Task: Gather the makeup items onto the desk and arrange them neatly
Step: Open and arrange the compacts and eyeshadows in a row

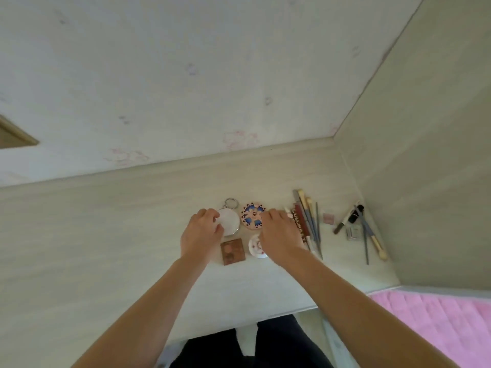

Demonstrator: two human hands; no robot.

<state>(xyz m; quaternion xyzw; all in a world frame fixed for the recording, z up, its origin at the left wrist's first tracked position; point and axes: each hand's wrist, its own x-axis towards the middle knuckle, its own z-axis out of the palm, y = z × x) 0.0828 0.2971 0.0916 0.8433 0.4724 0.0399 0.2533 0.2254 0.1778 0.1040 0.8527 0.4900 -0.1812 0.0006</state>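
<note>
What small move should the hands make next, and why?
Probably the left hand should nudge the round mirror level with the patterned compact; it already touches the mirror's edge, and those two, the brown palette and the small white compact form a rough square.

Left hand [200, 232]: curled fingers on round mirror [229, 221], 9 o'clock edge.
Right hand [279, 235]: over patterned compact [251, 219], 3 o'clock side.
Brushes [309, 221]: 3 o'clock of hands, on desk [106, 235].

The right hand [279, 232] covers part of the small white compact [255, 247] and the near ends of the pencils [309, 221] at centre frame. The left hand [200, 233] hides the round mirror's [230, 220] left edge. Lettering on the red stick [300, 221] is too blurred to read.
</note>
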